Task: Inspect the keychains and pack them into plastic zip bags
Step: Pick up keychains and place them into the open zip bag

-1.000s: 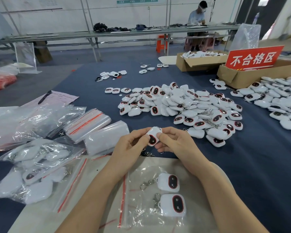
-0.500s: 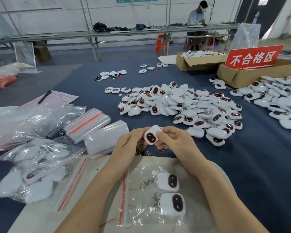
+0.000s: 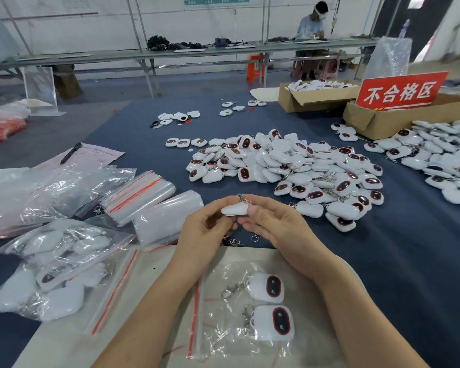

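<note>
Both hands hold one white keychain (image 3: 234, 209) above the blue table, its plain white side up and its metal clasp sticking up behind. My left hand (image 3: 205, 229) pinches it from the left, my right hand (image 3: 274, 224) from the right. Below my wrists a clear zip bag (image 3: 223, 338) with a red seal strip lies on a beige mat and contains two keychains (image 3: 270, 288) with dark oval faces. A big heap of loose keychains (image 3: 298, 166) lies further back on the table. Stacks of empty zip bags (image 3: 144, 197) sit to the left.
Filled bags of keychains (image 3: 51, 264) lie at the left. Another keychain heap (image 3: 441, 160) is at the right, behind it cardboard boxes (image 3: 383, 120) with a red sign (image 3: 400, 90). A pen on paper (image 3: 72, 152) lies at far left. A person sits at a distant bench.
The keychain has been turned over between my fingers: its dark oval face showed before, now the plain white side faces up. Both hands stay in place.
</note>
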`<action>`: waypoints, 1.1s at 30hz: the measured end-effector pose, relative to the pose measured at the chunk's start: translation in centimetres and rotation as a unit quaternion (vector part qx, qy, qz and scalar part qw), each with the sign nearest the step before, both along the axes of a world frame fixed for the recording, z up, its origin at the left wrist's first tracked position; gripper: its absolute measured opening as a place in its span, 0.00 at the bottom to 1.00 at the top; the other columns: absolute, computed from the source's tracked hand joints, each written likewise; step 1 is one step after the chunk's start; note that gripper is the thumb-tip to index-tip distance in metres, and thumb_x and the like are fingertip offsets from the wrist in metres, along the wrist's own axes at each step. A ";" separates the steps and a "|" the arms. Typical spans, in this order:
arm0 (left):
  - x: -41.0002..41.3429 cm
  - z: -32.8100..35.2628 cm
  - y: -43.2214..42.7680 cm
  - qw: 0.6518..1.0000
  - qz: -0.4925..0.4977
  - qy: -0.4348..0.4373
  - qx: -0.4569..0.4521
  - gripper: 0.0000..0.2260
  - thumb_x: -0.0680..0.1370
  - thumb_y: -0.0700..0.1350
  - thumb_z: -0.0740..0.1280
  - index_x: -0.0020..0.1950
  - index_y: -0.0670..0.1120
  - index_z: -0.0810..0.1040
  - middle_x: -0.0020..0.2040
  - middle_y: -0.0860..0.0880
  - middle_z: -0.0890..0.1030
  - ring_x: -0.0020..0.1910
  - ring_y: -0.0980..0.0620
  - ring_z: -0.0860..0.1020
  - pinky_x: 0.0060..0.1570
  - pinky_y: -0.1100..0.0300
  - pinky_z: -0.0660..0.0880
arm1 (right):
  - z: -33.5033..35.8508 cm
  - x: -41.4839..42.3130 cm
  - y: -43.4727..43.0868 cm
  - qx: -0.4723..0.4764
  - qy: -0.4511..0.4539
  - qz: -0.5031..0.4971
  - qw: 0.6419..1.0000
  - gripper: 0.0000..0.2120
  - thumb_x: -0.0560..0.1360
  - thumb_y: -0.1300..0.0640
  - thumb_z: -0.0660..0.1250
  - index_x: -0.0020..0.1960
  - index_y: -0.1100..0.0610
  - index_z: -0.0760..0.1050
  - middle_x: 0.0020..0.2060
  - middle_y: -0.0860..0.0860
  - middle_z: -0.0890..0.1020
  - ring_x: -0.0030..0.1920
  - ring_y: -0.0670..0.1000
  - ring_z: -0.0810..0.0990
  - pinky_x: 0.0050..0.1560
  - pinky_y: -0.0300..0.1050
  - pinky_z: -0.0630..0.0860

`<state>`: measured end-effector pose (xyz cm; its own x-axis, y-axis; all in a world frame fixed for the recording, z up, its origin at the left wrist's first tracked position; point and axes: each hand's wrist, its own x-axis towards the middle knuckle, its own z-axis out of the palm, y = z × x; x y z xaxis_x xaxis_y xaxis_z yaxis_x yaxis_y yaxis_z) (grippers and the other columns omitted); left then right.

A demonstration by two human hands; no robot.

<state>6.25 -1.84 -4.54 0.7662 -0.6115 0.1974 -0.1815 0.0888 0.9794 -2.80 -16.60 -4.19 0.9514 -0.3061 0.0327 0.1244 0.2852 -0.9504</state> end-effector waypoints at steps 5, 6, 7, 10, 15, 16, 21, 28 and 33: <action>0.0 0.1 0.3 1.000 0.012 -0.015 0.008 0.17 0.80 0.32 0.65 0.57 0.53 0.84 0.46 0.47 0.86 0.41 0.56 0.81 0.46 0.63 0.79 | 0.0 0.0 0.0 -0.026 0.002 0.007 1.000 0.20 0.74 0.55 0.72 0.66 0.53 0.78 0.56 0.54 0.85 0.57 0.53 0.84 0.55 0.38 0.79; 0.0 0.1 0.3 1.000 0.012 -0.019 0.010 0.18 0.80 0.32 0.64 0.57 0.54 0.84 0.46 0.45 0.86 0.42 0.55 0.81 0.47 0.60 0.80 | -0.1 0.0 -0.1 -0.026 0.002 0.005 1.000 0.19 0.75 0.56 0.71 0.66 0.54 0.78 0.57 0.53 0.85 0.57 0.53 0.85 0.55 0.38 0.79; -0.1 0.2 0.3 1.000 0.009 -0.022 0.013 0.19 0.80 0.33 0.65 0.58 0.56 0.83 0.48 0.41 0.84 0.43 0.53 0.81 0.49 0.55 0.80 | -0.1 0.1 -0.1 -0.028 0.001 0.003 1.000 0.18 0.76 0.58 0.71 0.66 0.54 0.78 0.57 0.53 0.85 0.56 0.53 0.85 0.54 0.38 0.79; -0.3 0.3 0.4 1.000 -0.008 -0.021 0.017 0.20 0.80 0.35 0.66 0.62 0.59 0.80 0.53 0.34 0.80 0.46 0.49 0.78 0.53 0.48 0.78 | -0.3 0.1 -0.1 -0.041 -0.004 -0.005 0.999 0.16 0.78 0.62 0.69 0.65 0.54 0.79 0.58 0.52 0.85 0.56 0.51 0.84 0.54 0.38 0.79; -0.3 0.2 0.5 1.000 -0.012 -0.024 0.016 0.20 0.80 0.35 0.66 0.64 0.59 0.77 0.54 0.39 0.80 0.48 0.47 0.79 0.54 0.49 0.78 | -0.2 -0.1 -0.1 -0.068 -0.015 -0.013 0.997 0.12 0.78 0.62 0.69 0.59 0.49 0.83 0.55 0.52 0.86 0.54 0.50 0.85 0.53 0.37 0.79; -0.3 0.2 0.5 0.999 -0.011 -0.024 0.020 0.20 0.80 0.35 0.66 0.65 0.58 0.76 0.54 0.41 0.81 0.49 0.44 0.80 0.54 0.50 0.78 | -0.2 -0.1 0.0 -0.070 -0.015 -0.014 0.997 0.12 0.78 0.62 0.70 0.58 0.49 0.83 0.55 0.52 0.86 0.54 0.50 0.85 0.52 0.36 0.79; -0.3 0.1 0.3 0.999 -0.003 -0.024 0.024 0.18 0.81 0.36 0.66 0.65 0.55 0.76 0.53 0.47 0.83 0.47 0.48 0.80 0.52 0.56 0.78 | -0.2 -0.1 0.0 -0.068 -0.011 -0.022 0.997 0.11 0.78 0.58 0.70 0.58 0.48 0.83 0.52 0.52 0.87 0.51 0.50 0.85 0.52 0.37 0.79; -0.6 0.3 0.0 0.998 0.005 -0.023 0.053 0.10 0.84 0.48 0.62 0.51 0.46 0.81 0.36 0.50 0.82 0.34 0.56 0.78 0.38 0.66 0.75 | -0.5 0.2 0.0 -0.129 0.006 -0.076 0.989 0.09 0.80 0.47 0.67 0.54 0.47 0.85 0.35 0.48 0.80 0.37 0.47 0.77 0.43 0.41 0.77; -0.8 0.2 0.0 0.997 0.013 -0.030 0.075 0.21 0.86 0.51 0.56 0.42 0.41 0.79 0.35 0.48 0.84 0.32 0.56 0.78 0.35 0.67 0.75 | -0.3 0.2 0.2 -0.106 0.000 -0.066 0.992 0.14 0.76 0.45 0.69 0.53 0.53 0.85 0.42 0.55 0.84 0.40 0.48 0.80 0.44 0.42 0.79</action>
<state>5.49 -1.88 -4.35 0.7714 -0.6179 0.1521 -0.2410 -0.0624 0.9685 -2.63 -16.44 -4.48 0.9032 -0.4149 0.1101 0.1478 0.0597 -0.9872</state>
